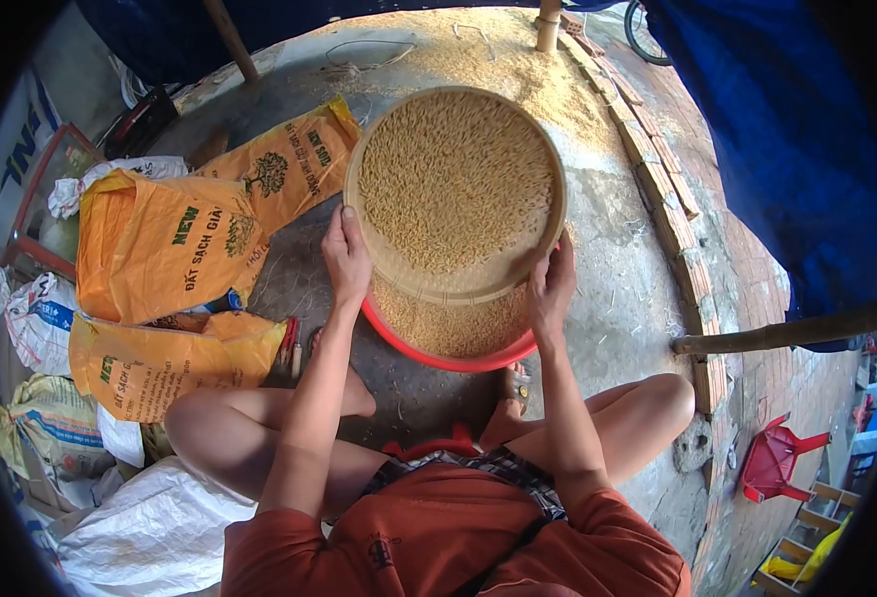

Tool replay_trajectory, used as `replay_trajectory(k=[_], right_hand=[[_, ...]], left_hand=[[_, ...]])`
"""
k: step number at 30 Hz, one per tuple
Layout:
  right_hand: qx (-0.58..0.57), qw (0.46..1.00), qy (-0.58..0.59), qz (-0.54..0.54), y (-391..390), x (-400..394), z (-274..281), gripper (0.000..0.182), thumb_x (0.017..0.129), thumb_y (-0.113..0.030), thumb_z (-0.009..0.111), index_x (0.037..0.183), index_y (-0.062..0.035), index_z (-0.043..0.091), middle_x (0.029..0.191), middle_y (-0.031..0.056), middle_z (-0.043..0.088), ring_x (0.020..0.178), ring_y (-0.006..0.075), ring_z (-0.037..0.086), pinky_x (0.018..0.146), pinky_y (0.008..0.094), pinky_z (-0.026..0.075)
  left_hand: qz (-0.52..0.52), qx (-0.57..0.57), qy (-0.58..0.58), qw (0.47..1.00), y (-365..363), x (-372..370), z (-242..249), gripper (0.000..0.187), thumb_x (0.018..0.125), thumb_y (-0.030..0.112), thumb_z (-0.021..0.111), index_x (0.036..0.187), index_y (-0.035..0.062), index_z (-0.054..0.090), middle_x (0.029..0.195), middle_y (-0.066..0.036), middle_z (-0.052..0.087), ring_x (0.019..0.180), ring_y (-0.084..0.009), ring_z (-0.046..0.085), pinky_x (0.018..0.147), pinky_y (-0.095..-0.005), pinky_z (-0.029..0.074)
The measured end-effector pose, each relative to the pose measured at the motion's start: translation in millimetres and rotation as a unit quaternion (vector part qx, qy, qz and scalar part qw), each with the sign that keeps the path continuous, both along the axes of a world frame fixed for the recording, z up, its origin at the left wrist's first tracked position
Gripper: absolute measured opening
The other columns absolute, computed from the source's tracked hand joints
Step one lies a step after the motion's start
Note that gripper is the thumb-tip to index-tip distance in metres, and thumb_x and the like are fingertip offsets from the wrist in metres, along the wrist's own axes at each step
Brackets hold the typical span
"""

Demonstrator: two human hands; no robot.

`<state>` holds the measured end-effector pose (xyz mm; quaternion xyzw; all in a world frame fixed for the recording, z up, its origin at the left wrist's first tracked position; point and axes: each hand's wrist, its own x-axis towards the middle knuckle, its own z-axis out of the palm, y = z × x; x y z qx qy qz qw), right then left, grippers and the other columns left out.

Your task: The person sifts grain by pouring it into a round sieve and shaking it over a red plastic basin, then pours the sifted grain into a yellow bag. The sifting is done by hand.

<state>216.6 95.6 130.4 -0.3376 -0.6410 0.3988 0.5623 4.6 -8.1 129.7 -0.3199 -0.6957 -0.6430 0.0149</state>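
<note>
A round woven sieve [455, 286], spread with unhusked grain [453, 169], is held up in front of me by both hands. My left hand [347, 254] is closed on its lower left rim, and my right hand [555, 284] grips the lower right rim. Bare weave shows along the near side, while the grain covers the middle and far side. Below the sieve stands a red basin [448, 365] with more grain [450, 326] in it; the sieve hides the basin's far part.
Orange printed sacks [175, 244] lie to the left, with red-handled pliers [288, 343] beside them. A white sack [150, 527] is near my left knee. Grain [548, 90] is scattered beyond. Bricks [672, 219] edge the right side, near a red stool [781, 463] and a pole [777, 333].
</note>
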Motion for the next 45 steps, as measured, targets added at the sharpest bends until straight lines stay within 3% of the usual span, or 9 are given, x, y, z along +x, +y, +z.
replay_trajectory(k=[6,10,19,26,30,36,39,43,45], right_hand=[[-0.037,0.980,-0.196,0.006,16,12,-117,0.032,0.079,-0.010,0.045,0.109,-0.0004,0.046,0.070,0.0194,0.055,0.064,0.0279,0.055,0.060,0.0355,0.043],[-0.143,0.939,-0.314,0.005,14,21,-117,0.033,0.075,-0.012,0.048,0.106,-0.0001,0.048,0.070,0.0201,0.055,0.066,0.0351,0.055,0.064,0.0403,0.043],[-0.030,0.998,-0.040,0.048,2,11,2,0.032,0.086,-0.006,0.034,0.117,0.0013,0.038,0.081,0.0081,0.054,0.067,0.0127,0.050,0.058,0.0244,0.042],[-0.112,0.960,-0.257,-0.010,16,28,-137,0.028,0.080,-0.009,0.042,0.106,0.0008,0.049,0.080,0.0160,0.058,0.071,0.0221,0.057,0.061,0.0320,0.044],[-0.160,0.945,-0.284,-0.016,5,27,-110,0.027,0.076,-0.011,0.045,0.098,0.0033,0.052,0.077,0.0192,0.058,0.074,0.0253,0.058,0.064,0.0340,0.044],[-0.080,0.994,-0.064,0.035,8,14,-33,0.031,0.081,-0.005,0.038,0.110,0.0031,0.045,0.084,0.0126,0.058,0.074,0.0192,0.056,0.066,0.0296,0.044],[-0.072,0.996,-0.015,0.042,6,16,-26,0.030,0.084,-0.007,0.036,0.112,0.0022,0.043,0.084,0.0115,0.056,0.069,0.0175,0.056,0.062,0.0272,0.044],[0.075,0.983,-0.158,-0.058,23,19,-111,0.027,0.082,-0.009,0.038,0.104,0.0034,0.048,0.080,0.0146,0.057,0.068,0.0224,0.057,0.062,0.0326,0.045],[-0.089,0.957,-0.273,-0.029,11,30,-129,0.032,0.076,-0.012,0.045,0.104,0.0023,0.049,0.073,0.0183,0.057,0.068,0.0336,0.055,0.064,0.0380,0.043]], left_hand=[[0.037,-0.222,-0.019,0.974,-3,-12,-134,0.028,0.085,0.020,0.036,0.088,-0.0003,0.055,0.082,-0.025,0.054,0.082,-0.0401,0.051,0.065,-0.0403,0.042],[0.017,-0.271,-0.047,0.961,-9,-9,-141,0.028,0.084,0.021,0.037,0.086,-0.0001,0.055,0.077,-0.025,0.055,0.079,-0.0403,0.052,0.065,-0.0402,0.041],[-0.028,0.011,-0.076,0.997,4,-3,-14,0.029,0.087,0.022,0.036,0.082,-0.0025,0.051,0.068,-0.021,0.054,0.064,-0.0344,0.054,0.059,-0.0364,0.040],[0.015,-0.204,-0.032,0.978,-1,-3,-144,0.027,0.083,0.019,0.038,0.087,-0.0022,0.055,0.080,-0.025,0.056,0.078,-0.0402,0.053,0.067,-0.0421,0.041],[0.030,-0.264,-0.090,0.960,-5,-3,-157,0.028,0.083,0.019,0.039,0.082,-0.0026,0.057,0.078,-0.025,0.055,0.078,-0.0401,0.053,0.067,-0.0429,0.041],[-0.031,-0.008,-0.080,0.996,8,1,-36,0.026,0.085,0.018,0.038,0.088,-0.0037,0.052,0.076,-0.022,0.056,0.067,-0.0299,0.056,0.062,-0.0332,0.041],[-0.018,-0.098,-0.047,0.994,-3,8,-2,0.025,0.085,0.016,0.037,0.091,-0.0038,0.050,0.078,-0.023,0.056,0.071,-0.0297,0.056,0.062,-0.0318,0.041],[0.011,-0.111,0.020,0.994,6,-2,-113,0.030,0.084,0.022,0.038,0.077,-0.0036,0.052,0.066,-0.022,0.054,0.065,-0.0393,0.052,0.058,-0.0439,0.037],[0.018,-0.175,-0.010,0.984,-3,2,-151,0.031,0.084,0.022,0.038,0.076,-0.0038,0.053,0.066,-0.023,0.054,0.068,-0.0391,0.053,0.059,-0.0448,0.038]])
